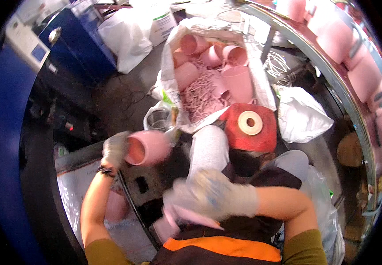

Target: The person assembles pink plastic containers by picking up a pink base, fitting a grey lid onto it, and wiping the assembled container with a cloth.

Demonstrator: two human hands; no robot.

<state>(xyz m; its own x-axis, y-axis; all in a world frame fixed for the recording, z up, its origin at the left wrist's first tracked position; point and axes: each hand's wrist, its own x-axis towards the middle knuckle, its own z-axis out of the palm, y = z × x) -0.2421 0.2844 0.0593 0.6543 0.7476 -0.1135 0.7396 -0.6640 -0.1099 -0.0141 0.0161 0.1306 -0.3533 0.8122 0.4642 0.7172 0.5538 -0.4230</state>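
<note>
My left hand (115, 149), in a pale work glove, grips the rim of a pink plastic cup (156, 148). The cup lies on its side in the air, its mouth toward that hand. In front of my dark apron (244, 227) with an orange band, my gloved right hand (217, 194) is smeared by motion. Its fingers look curled round a pink plastic piece (195, 216), a thin strip of which sticks out beneath. Another pink bit (165, 229) shows just below, blurred; I cannot make out whether it is the same piece.
Ahead stands a white sack (173, 55) with pink cups (239, 81) and pink plastic strips (197, 95). Close by are a clear container (158, 119) and a red block with a cream ring (249, 123). More pink pieces (334, 39) line the right-hand bench (319, 57). Another cup (116, 205) lies lower left.
</note>
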